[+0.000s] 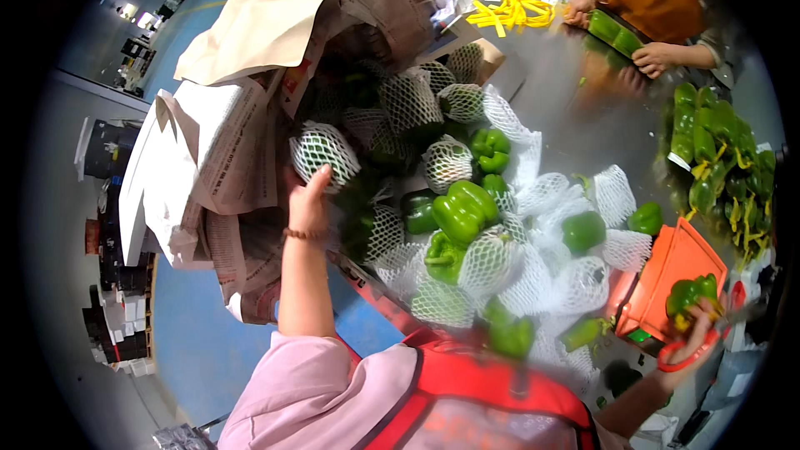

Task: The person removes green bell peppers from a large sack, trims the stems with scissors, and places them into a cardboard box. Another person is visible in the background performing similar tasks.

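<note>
My left hand [307, 200] grips a green bell pepper in a white foam net [323, 155], beside the newspaper-lined opening of a box. At the right, my right hand [695, 328] holds a bare green bell pepper [690, 301] beside the orange plastic basket [678, 278]; red-handled scissors [686, 353] hang at the same hand, their blades blurred. Between my hands lie bare green bell peppers [465, 211], netted peppers [490, 262] and loose white foam nets [542, 194]. More netted peppers [409, 100] fill the box in the shade of the paper.
Sheets of newspaper [240, 156] and brown paper [275, 19] stand up at the left. Across the metal table [550, 87], a co-worker's hands hold a tray of green vegetables [615, 34]. Yellow strips [509, 3] lie at the back, packed green vegetables [719, 150] at the right.
</note>
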`<state>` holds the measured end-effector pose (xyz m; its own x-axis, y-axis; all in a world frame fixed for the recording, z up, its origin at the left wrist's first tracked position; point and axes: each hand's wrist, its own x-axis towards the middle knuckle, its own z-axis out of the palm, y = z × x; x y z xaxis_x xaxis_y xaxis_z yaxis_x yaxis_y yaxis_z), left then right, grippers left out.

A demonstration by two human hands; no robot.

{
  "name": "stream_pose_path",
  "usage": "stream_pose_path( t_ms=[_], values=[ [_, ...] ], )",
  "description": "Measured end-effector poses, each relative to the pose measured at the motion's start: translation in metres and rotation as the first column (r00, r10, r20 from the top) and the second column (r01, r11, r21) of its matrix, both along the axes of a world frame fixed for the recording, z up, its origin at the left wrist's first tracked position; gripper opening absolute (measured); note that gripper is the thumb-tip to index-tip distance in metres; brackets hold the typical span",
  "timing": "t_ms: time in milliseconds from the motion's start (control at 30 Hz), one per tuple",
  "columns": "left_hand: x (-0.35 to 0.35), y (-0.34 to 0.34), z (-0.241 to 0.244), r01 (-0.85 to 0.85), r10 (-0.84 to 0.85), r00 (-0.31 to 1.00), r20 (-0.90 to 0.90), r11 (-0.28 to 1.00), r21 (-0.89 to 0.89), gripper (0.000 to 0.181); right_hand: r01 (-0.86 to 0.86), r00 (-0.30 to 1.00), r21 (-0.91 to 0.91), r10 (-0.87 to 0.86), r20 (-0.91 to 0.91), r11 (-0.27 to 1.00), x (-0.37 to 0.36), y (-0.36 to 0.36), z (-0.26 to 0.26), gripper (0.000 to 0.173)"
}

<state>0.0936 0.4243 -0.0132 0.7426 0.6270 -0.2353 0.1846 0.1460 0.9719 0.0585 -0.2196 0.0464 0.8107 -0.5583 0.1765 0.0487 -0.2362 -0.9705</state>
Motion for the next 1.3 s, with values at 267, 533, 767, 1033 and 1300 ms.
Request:
stream_pose_path(
  t_ms=[267,533,767,1033,1300],
  values=[
    [-0.02,-0.223,0.025,0.376,-0.1,0.915,0.392,0.563,-0.736,0.065,-0.244,0.861,0.97,0.462,0.213,0.006,0.0,0.182,-0.011,0.049],
    [-0.042,-0.285,0.008,0.438,-0.194,0.894,0.404,0.569,-0.696,0.062,-0.56,0.79,-0.196,0.59,0.168,0.805,-0.019,0.224,-0.024,0.065],
    [-0.043,-0.285,0.017,0.356,-0.154,0.919,0.364,0.721,-0.595,0.033,-0.592,0.796,0.405,0.586,0.154,0.697,-0.013,0.185,-0.02,0.046],
    [-0.025,-0.234,0.025,0.135,-0.313,0.949,0.03,0.49,0.861,0.084,-0.495,0.719,0.868,0.539,0.438,-0.045,-0.006,0.149,-0.05,0.045],
    [-0.05,-0.3,0.07,0.552,-0.862,0.474,0.181,0.451,0.702,0.104,-0.413,0.64,0.859,0.575,0.51,-0.302,-0.006,0.172,-0.051,0.044]
  ],
)
